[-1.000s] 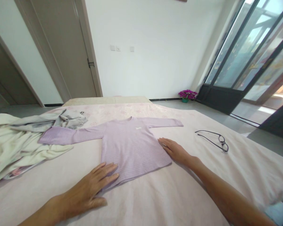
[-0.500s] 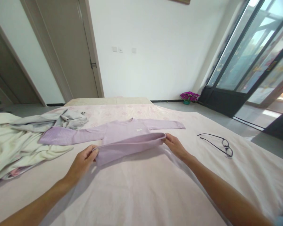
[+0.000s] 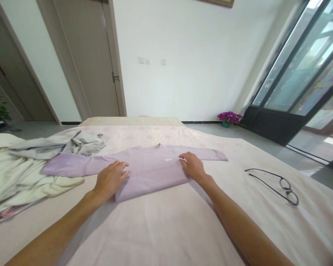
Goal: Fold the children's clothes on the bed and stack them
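Observation:
A light purple long-sleeved shirt (image 3: 152,173) lies spread on the bed, its neckline at the far side and a small white mark on the chest. Its left-hand sleeve reaches over to the pile of clothes, and the other stretches out to the right. At the shirt's left side rests my left hand (image 3: 111,181), fingers apart and slightly bent, touching the cloth. Over the right side of the chest, my right hand (image 3: 193,168) is open with loosely curved fingers, on or just above the fabric. Neither hand grips the shirt.
Cream cloth (image 3: 5,170) and grey clothes (image 3: 83,142) are heaped at the left. Black-framed glasses (image 3: 287,189) lie on the pink bedsheet (image 3: 166,229) at the right. Beyond the bed's far edge, purple flowers (image 3: 229,117) stand on the floor.
Both hands have let go of the shirt's raised lower edge, which now lies flat on the body. The hands have moved a little inward over the cloth. The view has shifted slightly.

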Demonstrator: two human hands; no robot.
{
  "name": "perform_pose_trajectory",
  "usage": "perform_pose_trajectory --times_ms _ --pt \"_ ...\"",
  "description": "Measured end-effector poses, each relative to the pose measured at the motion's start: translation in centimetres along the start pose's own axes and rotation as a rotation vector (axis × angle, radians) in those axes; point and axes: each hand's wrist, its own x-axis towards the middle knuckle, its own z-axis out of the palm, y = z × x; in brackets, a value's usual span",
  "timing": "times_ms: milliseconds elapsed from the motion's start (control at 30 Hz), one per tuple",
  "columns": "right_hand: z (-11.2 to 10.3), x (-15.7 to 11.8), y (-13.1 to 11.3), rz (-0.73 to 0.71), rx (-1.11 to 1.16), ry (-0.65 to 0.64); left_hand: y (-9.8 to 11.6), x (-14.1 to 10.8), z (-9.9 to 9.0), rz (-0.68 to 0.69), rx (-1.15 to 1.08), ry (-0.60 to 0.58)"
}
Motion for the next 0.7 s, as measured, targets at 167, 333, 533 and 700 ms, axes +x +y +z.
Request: perform_pose_trajectory --times_ms 167,333,533,700 --pt "0.1 1.7 -0.5 -0.276 0.040 -0.139 3.6 1.7 1.4 0.095 -0.007 -0.022" --pt "0.5 1.6 0.5 -0.274 0.051 -0.111 4.3 1.9 3.5 0.135 0.026 -0.002" --pt "1.2 1.3 1.1 -0.280 0.084 -0.083 4.1 1.5 4.0 0.118 0.005 0.054" --pt "1.8 1.8 1.5 -0.309 0.132 -0.072 4.4 1.4 3.8 0.108 -0.005 0.085"
